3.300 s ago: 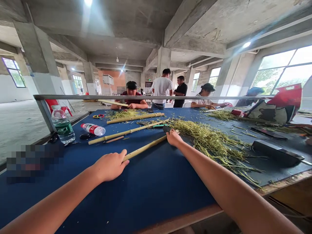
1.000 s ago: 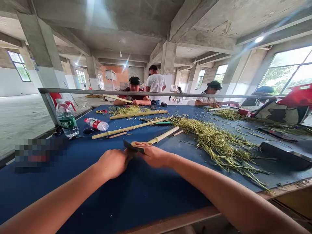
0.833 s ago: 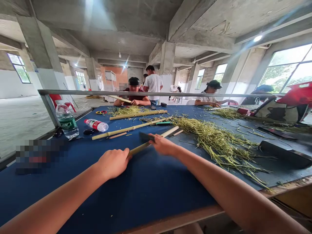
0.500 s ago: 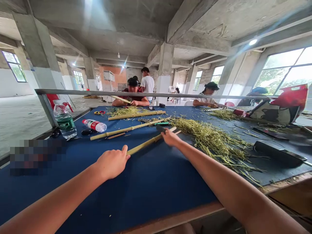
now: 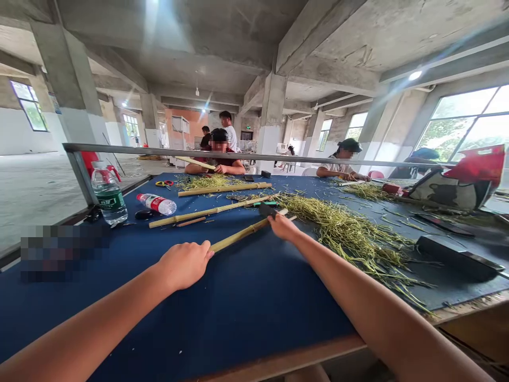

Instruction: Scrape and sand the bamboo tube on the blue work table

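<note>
A bamboo pole [image 5: 238,233] lies on a work table [image 5: 238,318], a straw heap [image 5: 350,231] to its right, two more poles [image 5: 210,211] behind it. Left of those, a bottle [image 5: 108,197] stands beside a second bottle [image 5: 157,205], lying down. A co-worker [image 5: 226,163] sits beyond a rail [image 5: 318,159], apparently at the table's far side.

Slender bamboo stalk [image 5: 242,233], yellow-green and smooth, slanting from about 8 o'clock toward 2 o'clock, with a paler, blunt tip [image 5: 283,211] at the 2 o'clock end. Left hand [image 5: 183,268] at the near end, fingers curled over the stalk, back of the hand upward. Right hand [image 5: 282,228] near the far end, closed on a small, dark, flat blade [image 5: 267,210], wedge-shaped and angled toward 11 o'clock, just short of the pale tip. Blade's edge on the stalk hidden behind the fingers. Hands well apart, a long bare stretch of stalk between them.
</note>
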Tool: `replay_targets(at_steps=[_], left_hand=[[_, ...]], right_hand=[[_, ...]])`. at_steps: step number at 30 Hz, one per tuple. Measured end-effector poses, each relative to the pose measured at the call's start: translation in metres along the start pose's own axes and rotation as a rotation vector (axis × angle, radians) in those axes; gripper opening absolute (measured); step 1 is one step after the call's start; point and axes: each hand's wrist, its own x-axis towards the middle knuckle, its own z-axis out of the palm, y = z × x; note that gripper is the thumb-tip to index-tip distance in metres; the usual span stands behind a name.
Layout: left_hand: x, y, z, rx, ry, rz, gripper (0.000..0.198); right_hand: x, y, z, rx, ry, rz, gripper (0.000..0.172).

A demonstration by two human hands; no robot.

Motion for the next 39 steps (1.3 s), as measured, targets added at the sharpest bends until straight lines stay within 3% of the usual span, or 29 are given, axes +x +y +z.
replay_targets(at_steps=[2,4,9,11,14,17,20,22,25,27,30,32,34,39], left_hand=[[0.000,0.001,0.000,0.010,0.018,0.007,0.046],[0.000,0.001,-0.001,0.017,0.034,0.008,0.048],[0.001,0.000,-0.002,0.011,0.012,-0.002,0.047],[0.001,0.000,-0.001,-0.007,0.002,-0.002,0.045],[0.001,0.000,0.001,-0.004,0.000,-0.018,0.044],[0.001,0.001,0.000,0.018,-0.014,-0.040,0.043],[0.001,0.000,-0.003,0.007,-0.037,-0.039,0.043],[0.000,-0.002,-0.005,-0.012,-0.046,-0.026,0.042],[0.002,-0.006,-0.006,-0.057,-0.042,-0.022,0.045],[0.004,-0.009,-0.006,-0.087,-0.035,-0.032,0.049],[0.008,-0.012,-0.004,-0.103,-0.037,-0.033,0.047],[0.009,-0.012,-0.003,-0.107,-0.047,-0.035,0.042],[0.009,-0.011,-0.003,-0.107,-0.050,-0.049,0.038],[0.006,-0.005,-0.006,-0.076,-0.040,-0.038,0.040]], right_hand=[[0.002,0.006,-0.004,0.017,0.034,0.136,0.050],[-0.007,-0.008,-0.003,0.059,0.028,0.065,0.050],[-0.058,-0.084,0.014,0.225,-0.048,-0.643,0.050],[-0.070,-0.101,0.020,0.255,-0.080,-0.793,0.051],[-0.059,-0.090,0.022,0.211,-0.075,-0.663,0.051],[-0.026,-0.044,0.013,0.132,-0.062,-0.323,0.045],[0.002,0.005,-0.002,0.084,-0.018,0.079,0.051],[0.009,0.019,-0.008,0.079,0.032,0.218,0.054],[0.000,0.003,-0.003,0.144,0.046,0.136,0.051],[-0.015,-0.027,0.007,0.213,0.038,-0.080,0.048],[-0.041,-0.073,0.022,0.274,0.017,-0.533,0.048],[-0.052,-0.090,0.026,0.294,-0.010,-0.736,0.048],[-0.053,-0.091,0.022,0.277,-0.016,-0.737,0.049],[-0.035,-0.059,0.006,0.202,-0.023,-0.309,0.048]])
